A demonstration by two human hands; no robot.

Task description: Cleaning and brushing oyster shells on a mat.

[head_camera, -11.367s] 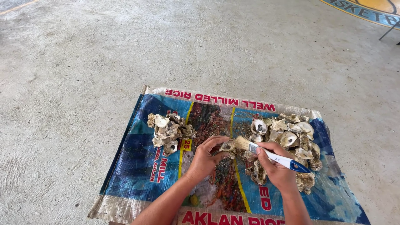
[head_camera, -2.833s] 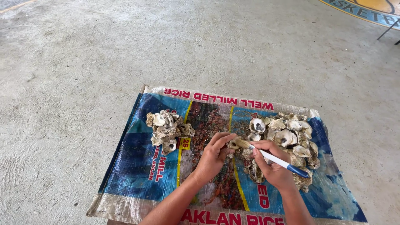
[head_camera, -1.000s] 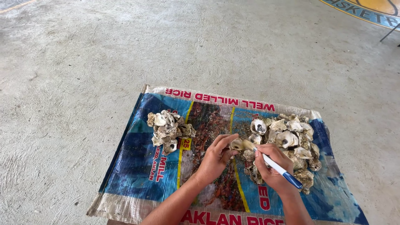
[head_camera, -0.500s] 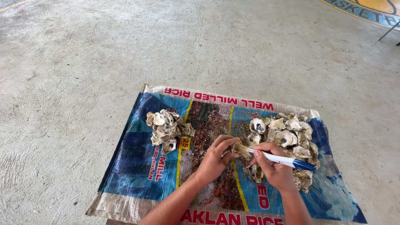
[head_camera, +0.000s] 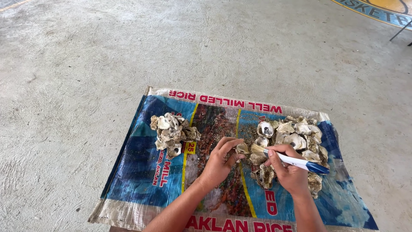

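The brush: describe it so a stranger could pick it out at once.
On the concrete floor lies a blue printed sack with two heaps of shells. Beside the bigger heap, on the sack's right half, the right hand holds the brush. It is the only straight thing there: white handle, dark blue end, pale bristles touching the shell in the left hand.

A flattened blue woven sack [head_camera: 133, 172] with red lettering lies on the concrete floor [head_camera: 86, 64]
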